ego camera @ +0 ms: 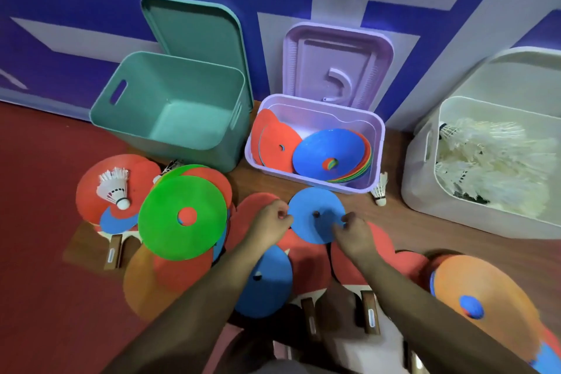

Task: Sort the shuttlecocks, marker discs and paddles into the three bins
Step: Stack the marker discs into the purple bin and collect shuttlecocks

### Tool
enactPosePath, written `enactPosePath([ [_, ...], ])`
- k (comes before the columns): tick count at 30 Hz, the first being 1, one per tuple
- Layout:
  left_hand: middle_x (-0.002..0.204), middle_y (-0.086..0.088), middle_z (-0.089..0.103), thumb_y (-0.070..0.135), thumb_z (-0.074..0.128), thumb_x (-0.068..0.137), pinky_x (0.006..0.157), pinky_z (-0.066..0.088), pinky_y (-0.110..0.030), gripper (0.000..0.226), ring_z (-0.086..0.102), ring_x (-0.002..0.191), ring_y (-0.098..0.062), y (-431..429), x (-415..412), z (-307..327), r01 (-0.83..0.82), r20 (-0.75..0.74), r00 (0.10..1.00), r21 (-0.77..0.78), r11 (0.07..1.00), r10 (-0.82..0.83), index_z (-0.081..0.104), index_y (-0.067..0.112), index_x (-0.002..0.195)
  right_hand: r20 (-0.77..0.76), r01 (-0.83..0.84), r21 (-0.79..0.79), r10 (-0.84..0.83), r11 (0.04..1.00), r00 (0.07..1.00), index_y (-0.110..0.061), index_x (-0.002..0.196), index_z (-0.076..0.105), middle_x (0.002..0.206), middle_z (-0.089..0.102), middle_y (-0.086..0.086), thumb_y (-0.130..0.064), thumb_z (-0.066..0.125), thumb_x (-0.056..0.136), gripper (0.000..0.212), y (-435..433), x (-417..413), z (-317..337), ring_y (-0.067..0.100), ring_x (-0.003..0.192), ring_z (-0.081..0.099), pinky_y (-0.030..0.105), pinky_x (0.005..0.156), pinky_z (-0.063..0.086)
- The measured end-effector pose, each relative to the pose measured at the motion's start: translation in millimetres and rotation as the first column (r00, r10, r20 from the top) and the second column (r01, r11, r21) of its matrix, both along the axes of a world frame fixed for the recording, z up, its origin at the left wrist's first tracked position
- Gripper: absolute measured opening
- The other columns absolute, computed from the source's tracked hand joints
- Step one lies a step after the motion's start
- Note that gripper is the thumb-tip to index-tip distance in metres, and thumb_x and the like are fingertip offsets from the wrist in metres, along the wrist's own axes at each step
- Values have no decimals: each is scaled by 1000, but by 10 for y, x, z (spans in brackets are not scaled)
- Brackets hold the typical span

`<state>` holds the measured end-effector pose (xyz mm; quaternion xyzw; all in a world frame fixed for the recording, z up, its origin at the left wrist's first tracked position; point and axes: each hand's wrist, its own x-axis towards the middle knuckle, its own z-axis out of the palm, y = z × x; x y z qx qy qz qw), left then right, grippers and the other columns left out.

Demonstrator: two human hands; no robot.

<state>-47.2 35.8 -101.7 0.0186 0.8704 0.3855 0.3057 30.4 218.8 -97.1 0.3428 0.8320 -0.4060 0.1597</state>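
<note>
Blue disc (312, 229) pinched by left hand (270, 222) and right hand (353, 234), discs (328, 149) in purple bin (381, 143), shuttlecocks (498, 161) in white bin (425, 191)

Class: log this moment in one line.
left hand, right hand: pinch round blue plastic disc | lilac plastic bin: discs | white plastic bin: shuttlecocks

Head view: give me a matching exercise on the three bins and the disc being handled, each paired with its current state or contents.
Column one:
1. teal bin
2. purple bin
3. white bin
4. blue disc

Column two:
A. holds shuttlecocks
B. pinched at its edges by the left hand and right hand
C. nothing inside
D. holds marker discs

Pairs: 1-C, 2-D, 3-A, 4-B
</note>
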Motion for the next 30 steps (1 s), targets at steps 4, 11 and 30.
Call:
enactPosePath([
  [4, 100, -16, 66, 20, 57, 85, 69, 39, -31, 24, 62, 94, -32, 249, -58, -177, -48, 96, 994, -125, 991, 60, 57, 4, 103, 124, 156, -62, -148, 986, 981, 7, 90, 61, 88, 64, 22, -29, 64, 82, 37, 128, -75, -348, 34, 93, 60, 40, 78, 46],
  [11, 104, -12, 69, 22, 71, 81, 75, 47, -30, 35, 66, 97, -28, 355, -121, -377, -142, 156, 975, -107, 984, 158, 63, 2, 108, 119, 507, -439, -511, 742, 851, -5, 73, 60, 65, 55, 10, -3, 63, 87, 15, 89, -83, -374, 20, 53, 50, 28, 51, 42],
  [30, 96, -11, 68, 12, 59, 87, 74, 51, -37, 12, 62, 83, -22, -740, 640, 253, -429, 99, 903, 181, 885, 418, 62, 13, 98, -99, 34, -610, -118, 792, 988, -7, 87, 62, 60, 57, 6, -8, 66, 89, 5, -375, 327, 158, 12, 45, 45, 21, 42, 36],
])
